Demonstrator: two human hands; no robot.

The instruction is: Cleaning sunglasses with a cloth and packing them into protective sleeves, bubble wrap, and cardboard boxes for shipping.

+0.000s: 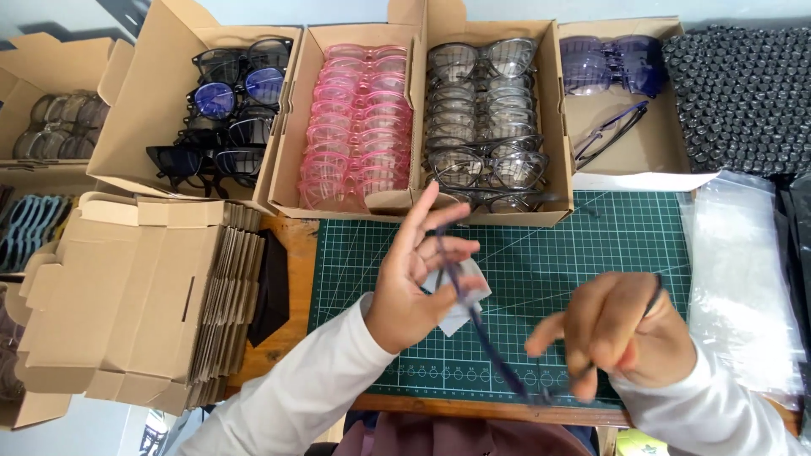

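Note:
My left hand (416, 283) is raised over the green cutting mat (591, 245), palm up, fingers pinching a pair of dark purple glasses (473, 317) and a small white cloth (463, 300). The glasses' arm slants down to the right toward the mat's front edge. My right hand (621, 333) hovers at the lower right of the mat and looks blurred; its fingers curl around the other dark arm (655, 295) of the glasses.
Open cardboard boxes line the back: black glasses (224, 110), pink glasses (359, 118), grey glasses (483, 118), purple glasses (608, 67). A tray of black caps (743, 93) is at far right. Clear plastic bags (735, 270) lie right of the mat. Flat folded cartons (144, 295) are stacked left.

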